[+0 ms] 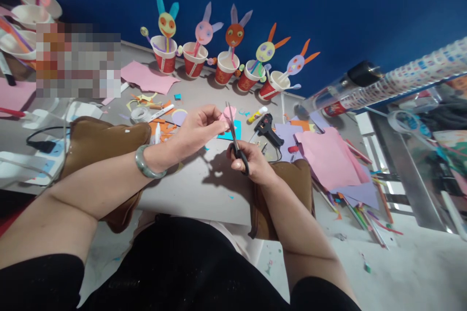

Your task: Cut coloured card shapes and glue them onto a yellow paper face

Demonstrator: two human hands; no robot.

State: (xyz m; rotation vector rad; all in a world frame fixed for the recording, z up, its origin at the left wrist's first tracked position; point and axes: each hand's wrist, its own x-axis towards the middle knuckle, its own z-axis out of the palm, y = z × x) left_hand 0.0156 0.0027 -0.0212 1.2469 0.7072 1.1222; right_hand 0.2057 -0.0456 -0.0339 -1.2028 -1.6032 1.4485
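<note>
Between the thumb and fingers of my left hand (204, 126) is a small piece of pink paper (229, 113). My right hand (253, 161) grips a pair of black-handled scissors (235, 141), fingers in the loops. The scissor blades point away from me, narrowly apart, and overlap the pink paper in this view; whether they are cutting into it I cannot tell. Just behind the hands lies a piece of bright blue paper (235, 130). A black glue gun (269, 130) rests to the right, beside a yellow and white glue stick (257, 114).
Several red paper cups (225, 70) with paper rabbit figures stand along the blue wall. Pink sheets (330, 158) lie at the right, over purple paper. Brown cushions (105, 146) flank the near edge. Paper scraps, a tape roll (140, 115) and a power strip (47, 148) are left.
</note>
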